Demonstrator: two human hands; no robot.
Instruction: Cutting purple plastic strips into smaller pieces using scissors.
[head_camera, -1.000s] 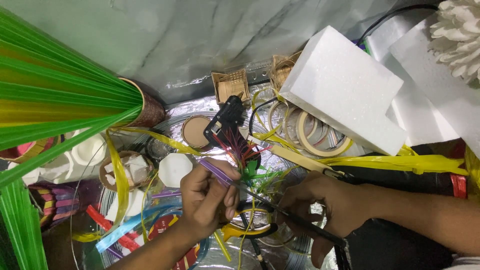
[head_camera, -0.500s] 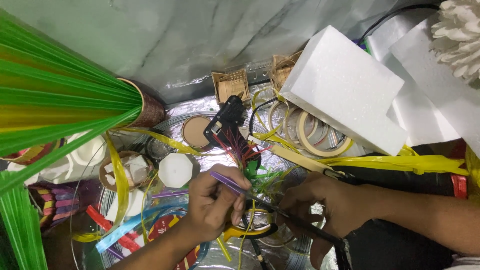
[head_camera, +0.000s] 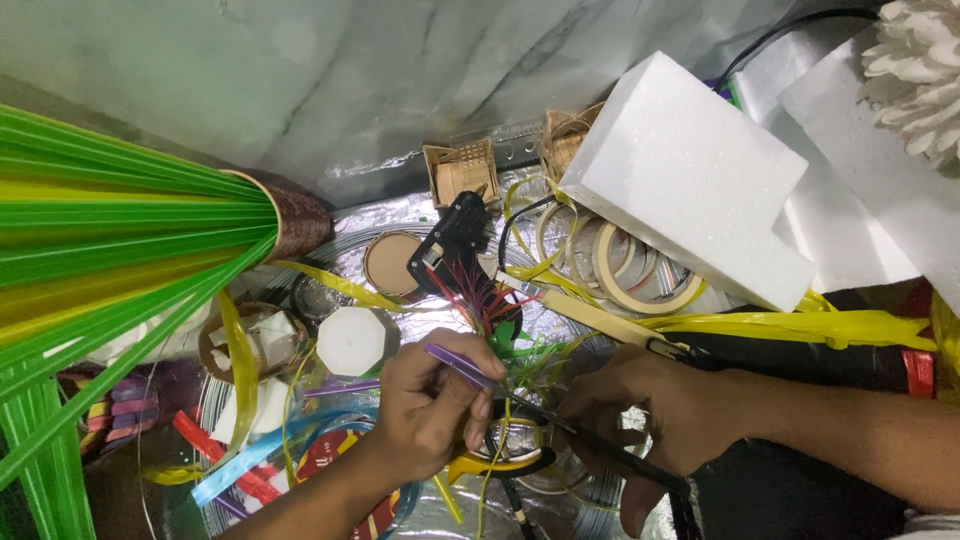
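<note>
Head view, looking down on a cluttered counter (head_camera: 330, 110) lined in part with silver foil (head_camera: 560, 320). The left hand (head_camera: 430, 405) is closed narrowly, thumb and fingers pinching a purple strip (head_camera: 458, 366) that slants from the hand's 11 o'clock toward 4 o'clock. The right hand (head_camera: 640, 420), just beside it at 3 o'clock, is curled around a thin dark tool (head_camera: 600, 448) whose tip points toward the left hand; whether the tip touches the strip cannot be told. Between and just above both hands stands a tuft of red and green strips (head_camera: 490, 300). At the tuft's 11 o'clock lies a black glue gun (head_camera: 450, 245); at the gun's 9 o'clock, a round tan lid (head_camera: 390, 265). A white octagonal block (head_camera: 352, 340) sits at the left hand's 10 o'clock. Yellow-handled scissors (head_camera: 490, 465) lie under the left hand at 5 o'clock. A fan of green strips (head_camera: 110, 230), bound in a brown sleeve (head_camera: 295, 220), fills the 9 o'clock edge. A white foam block (head_camera: 690, 180) lies at 1 o'clock, partly over tape rolls (head_camera: 630, 275). A yellow ribbon (head_camera: 800, 325) runs toward 3 o'clock above the right forearm.
</note>
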